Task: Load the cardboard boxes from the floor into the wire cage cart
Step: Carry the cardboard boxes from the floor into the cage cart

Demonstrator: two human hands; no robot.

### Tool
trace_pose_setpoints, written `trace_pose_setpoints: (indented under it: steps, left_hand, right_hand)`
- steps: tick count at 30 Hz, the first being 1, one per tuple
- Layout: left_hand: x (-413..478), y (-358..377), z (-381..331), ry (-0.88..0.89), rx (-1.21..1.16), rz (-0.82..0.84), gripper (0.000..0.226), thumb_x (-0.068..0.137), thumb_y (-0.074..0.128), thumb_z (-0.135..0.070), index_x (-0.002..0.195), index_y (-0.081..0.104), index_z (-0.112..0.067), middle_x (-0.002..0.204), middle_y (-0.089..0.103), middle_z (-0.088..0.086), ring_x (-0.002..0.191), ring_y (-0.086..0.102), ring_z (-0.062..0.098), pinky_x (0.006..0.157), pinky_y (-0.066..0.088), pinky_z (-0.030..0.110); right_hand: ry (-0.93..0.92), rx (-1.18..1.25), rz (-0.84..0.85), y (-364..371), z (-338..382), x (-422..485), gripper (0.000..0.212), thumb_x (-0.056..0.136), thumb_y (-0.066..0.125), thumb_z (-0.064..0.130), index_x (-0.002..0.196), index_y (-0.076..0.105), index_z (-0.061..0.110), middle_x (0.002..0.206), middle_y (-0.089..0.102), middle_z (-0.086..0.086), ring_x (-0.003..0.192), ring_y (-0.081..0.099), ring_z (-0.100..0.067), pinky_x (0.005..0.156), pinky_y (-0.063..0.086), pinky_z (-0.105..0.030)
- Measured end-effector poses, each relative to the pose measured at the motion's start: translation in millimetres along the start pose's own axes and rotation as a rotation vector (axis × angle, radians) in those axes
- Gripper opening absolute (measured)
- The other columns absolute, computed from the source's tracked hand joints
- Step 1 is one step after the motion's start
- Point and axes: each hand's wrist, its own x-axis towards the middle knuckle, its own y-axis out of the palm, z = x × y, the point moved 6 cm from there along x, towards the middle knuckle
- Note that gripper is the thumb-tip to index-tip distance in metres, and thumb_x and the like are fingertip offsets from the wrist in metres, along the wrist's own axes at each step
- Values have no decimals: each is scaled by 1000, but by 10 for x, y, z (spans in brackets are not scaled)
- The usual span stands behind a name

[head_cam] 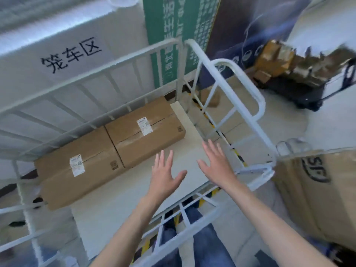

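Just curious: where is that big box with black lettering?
In the head view, the lettered box stands at the right edge, outside the cage cart, beside its corner.

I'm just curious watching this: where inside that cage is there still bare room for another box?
The cart floor is bare between the two boxes and the near rail, under both open hands. The far rail side is crowded.

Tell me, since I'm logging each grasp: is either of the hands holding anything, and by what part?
Nothing is held. The left hand and right hand are open, fingers spread, above the cart floor.
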Motion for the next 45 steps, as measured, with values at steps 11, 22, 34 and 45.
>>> trace_pose_setpoints:
  steps: [11, 22, 34, 45]
  left_hand:
    - [-642, 516, -2548, 657, 314, 250, 92, 89, 31, -78, 159, 1, -27, 167, -4, -2, 153, -12, 17, 125, 3, 46]
    - [-1875, 2482, -4564, 961, 365, 478, 85, 93, 35, -71, 158, -5, -32, 168, -5, -3, 152, -13, 16, 124, 0, 44]
    - [-2101, 3551, -5586, 987, 330, 501, 85, 96, 44, -62, 160, 2, -25, 168, 1, 0, 154, -7, 19, 125, 5, 46]
    - [-1107, 4757, -6407, 905, 349, 628, 84, 96, 48, -58, 160, 5, -24, 168, 2, 3, 154, -5, 21, 124, 7, 49]
  right_hand:
    - [422, 137, -486, -1071, -1605, -2457, 73, 101, 36, 57, 159, -1, 35, 167, -6, 9, 154, -8, -20, 122, 1, -44]
    - [798, 401, -757, -1045, -3247, -4387, 72, 100, 38, 57, 159, 4, 35, 168, -3, 4, 154, -7, -23, 122, 8, -46]
    - [826, 505, -901, -1549, -4334, -4814, 74, 99, 39, 57, 159, 1, 36, 168, -5, 3, 154, -6, -22, 124, 5, -46]
    - [945, 623, -844, -1839, -5723, -4357, 75, 99, 38, 59, 159, -1, 37, 168, -7, 5, 154, -7, -22, 124, 5, -46]
